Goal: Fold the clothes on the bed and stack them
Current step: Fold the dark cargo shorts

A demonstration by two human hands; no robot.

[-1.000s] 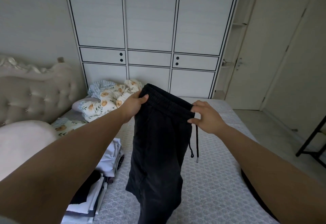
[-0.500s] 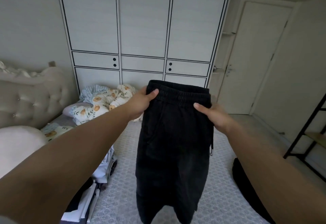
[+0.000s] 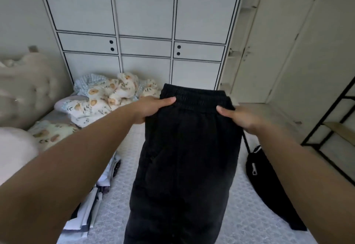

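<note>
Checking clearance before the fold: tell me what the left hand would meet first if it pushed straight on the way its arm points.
The left hand grips the black trousers' waistband. Straight on, it would probably meet the white wardrobe beyond the bed's far edge; depth is hard to judge.

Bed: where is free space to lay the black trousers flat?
The bare mattress between the folded pile and the black bag is free; the trousers hang over it. The pillows crowd the head end.
</note>
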